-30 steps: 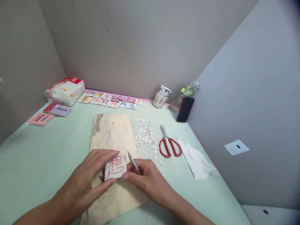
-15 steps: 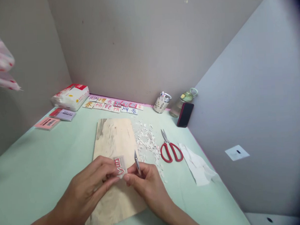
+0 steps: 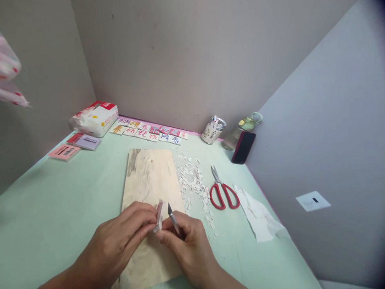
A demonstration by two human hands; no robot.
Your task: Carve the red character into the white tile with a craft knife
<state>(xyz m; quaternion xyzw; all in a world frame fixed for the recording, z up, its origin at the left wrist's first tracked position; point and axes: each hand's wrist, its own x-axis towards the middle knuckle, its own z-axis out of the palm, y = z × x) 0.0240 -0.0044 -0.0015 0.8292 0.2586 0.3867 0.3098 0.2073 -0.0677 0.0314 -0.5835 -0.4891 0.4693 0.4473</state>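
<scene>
The left hand [image 3: 126, 235] pinches a small paper card [image 3: 159, 216] between thumb and fingertips. The card stands nearly on edge just above the near end of the wooden board [image 3: 149, 175], so its face hardly shows. The right hand [image 3: 186, 246] has its grip closed around a craft knife [image 3: 173, 219], blade pointing up and away, while its forefinger and thumb also touch the card's lower edge.

With a bare blade so close to the left fingertips, the handling looks best done slowly. The knife tip should point away from the other hand, the card should be steadied by its edges and not its face, and any cutting pressure should go down onto the board, not into the air.

By count there is one board, lying lengthwise on the green counter [image 3: 55, 200], and one knife. One pair of red-handled scissors [image 3: 224, 192] lies to the board's right. Between board and scissors is a scatter of white paper scraps [image 3: 194, 182], too many to number. One crumpled white sheet [image 3: 258, 214] lies beside the scissors.

Along the back wall is a double row of lettered cards [image 3: 149, 132]. I would guess a dozen or so, though they are too small to count surely. Also at the back are one tissue pack [image 3: 95, 118], one tin [image 3: 212, 131], one bottle [image 3: 239, 130] and one dark phone [image 3: 243, 147] leaning upright. Two flat packets lie at the left, one pink [image 3: 64, 152] and one purple [image 3: 87, 142].
</scene>
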